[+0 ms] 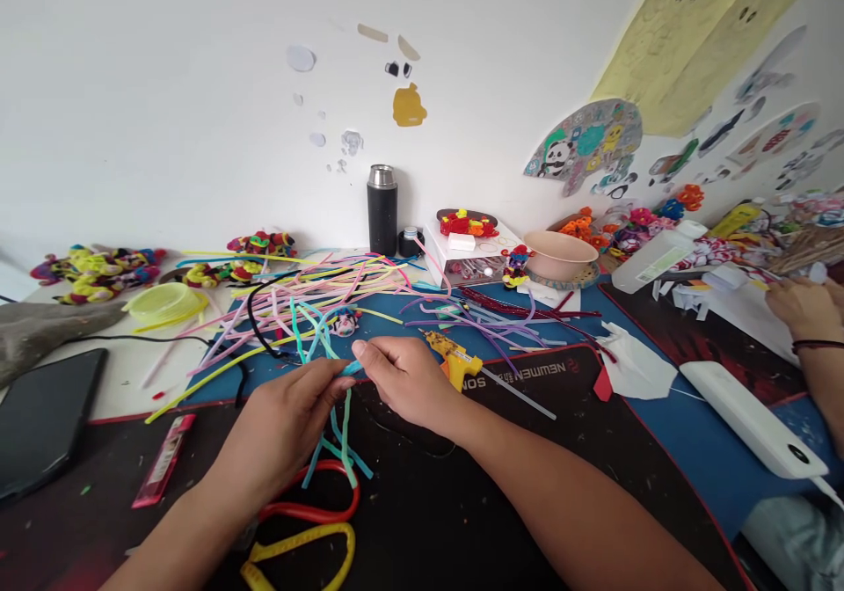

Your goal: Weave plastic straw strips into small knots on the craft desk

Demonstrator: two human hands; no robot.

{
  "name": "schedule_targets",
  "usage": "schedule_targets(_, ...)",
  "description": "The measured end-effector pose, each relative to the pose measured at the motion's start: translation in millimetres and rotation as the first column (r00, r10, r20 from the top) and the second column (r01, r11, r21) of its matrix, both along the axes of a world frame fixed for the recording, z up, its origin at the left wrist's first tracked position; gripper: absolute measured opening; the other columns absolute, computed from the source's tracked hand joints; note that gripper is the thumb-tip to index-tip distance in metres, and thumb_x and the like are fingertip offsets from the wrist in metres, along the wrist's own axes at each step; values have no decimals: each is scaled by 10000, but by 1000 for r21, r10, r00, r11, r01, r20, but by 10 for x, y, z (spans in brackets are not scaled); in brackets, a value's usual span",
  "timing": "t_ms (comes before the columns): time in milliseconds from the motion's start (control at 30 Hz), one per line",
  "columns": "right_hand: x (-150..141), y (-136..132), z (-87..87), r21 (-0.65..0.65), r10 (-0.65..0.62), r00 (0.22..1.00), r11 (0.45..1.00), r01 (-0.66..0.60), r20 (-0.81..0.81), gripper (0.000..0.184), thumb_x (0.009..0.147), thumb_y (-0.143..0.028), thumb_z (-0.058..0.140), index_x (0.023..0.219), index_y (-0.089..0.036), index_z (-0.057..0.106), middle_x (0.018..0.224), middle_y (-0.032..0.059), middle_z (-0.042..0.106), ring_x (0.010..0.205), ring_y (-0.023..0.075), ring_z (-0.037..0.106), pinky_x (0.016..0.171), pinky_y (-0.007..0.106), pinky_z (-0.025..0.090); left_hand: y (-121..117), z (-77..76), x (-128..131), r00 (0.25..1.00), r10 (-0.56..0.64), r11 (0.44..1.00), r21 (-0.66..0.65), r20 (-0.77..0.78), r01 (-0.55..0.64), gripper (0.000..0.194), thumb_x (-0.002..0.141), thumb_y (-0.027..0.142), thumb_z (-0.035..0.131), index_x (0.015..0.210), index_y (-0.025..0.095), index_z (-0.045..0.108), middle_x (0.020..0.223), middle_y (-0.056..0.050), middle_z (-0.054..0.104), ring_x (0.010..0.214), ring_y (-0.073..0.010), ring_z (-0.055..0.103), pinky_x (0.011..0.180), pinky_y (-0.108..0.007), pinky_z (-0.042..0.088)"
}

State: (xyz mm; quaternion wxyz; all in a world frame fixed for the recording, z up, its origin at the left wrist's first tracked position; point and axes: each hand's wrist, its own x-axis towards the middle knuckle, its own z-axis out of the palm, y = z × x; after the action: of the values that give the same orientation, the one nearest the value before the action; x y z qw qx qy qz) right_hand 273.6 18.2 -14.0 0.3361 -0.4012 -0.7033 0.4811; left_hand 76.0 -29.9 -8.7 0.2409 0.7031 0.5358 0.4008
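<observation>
My left hand (290,424) and my right hand (402,380) meet over the black desk mat (462,503), both pinching a bundle of teal and green pipe cleaners (346,415). The strands pass between my fingertips and hang down toward me, with loose ends also rising behind the hands. A yellow hot glue gun (454,361) lies just right of my right hand. A small pink and white pipe-cleaner figure (345,320) sits just beyond my fingers.
A heap of loose coloured pipe cleaners (316,296) covers the blue mat. Red and yellow scissors (309,529) lie near me, a tablet (43,419) at left, a black flask (382,211) by the wall. Another person's hand (804,310) works at right, near a white power strip (752,419).
</observation>
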Motion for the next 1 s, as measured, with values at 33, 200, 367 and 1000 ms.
schedule_targets(33, -3, -3, -6, -5, 5, 1000, 1000, -5, -2, 602, 1122, -640, 493, 674, -241, 438, 552, -46, 441, 581, 139, 455, 604, 297, 326, -1, 7, -1, 999, -10, 1000, 6, -31, 11, 263, 955, 508, 714, 813, 294, 774, 723, -49, 760, 610, -244, 651, 611, -312, 432)
schedule_targets(200, -4, -40, 5, -58, 28, 999, 998, -29, -18, 617, 1117, -680, 489, 683, -244, 436, 537, -47, 437, 549, 137, 436, 575, 292, 315, -27, 66, 63, 995, -24, 986, -164, 98, 40, 528, 962, 667, 671, 631, 267, 578, 557, 9, 539, 508, -183, 452, 525, -303, 324)
schedule_targets(367, 6, -65, 47, -107, 44, 997, 993, -51, -63, 626, 1110, -722, 485, 709, -241, 462, 556, -44, 468, 561, 137, 466, 579, 282, 342, -31, 48, 122, 869, 48, 829, -505, 492, 240, 715, 812, 922, 688, 606, 266, 496, 567, 74, 322, 491, -126, 228, 450, -273, 233)
schedule_targets(1000, -24, 1, -62, -145, 26, 993, 988, -43, -117, 572, 1130, -614, 514, 701, -242, 446, 503, -73, 424, 473, 111, 420, 543, 276, 299, 9, -132, -41, 826, 78, 920, 359, -559, 156, 391, 1156, 320, 420, 894, 225, 695, 681, -19, 709, 562, -224, 679, 558, -334, 397)
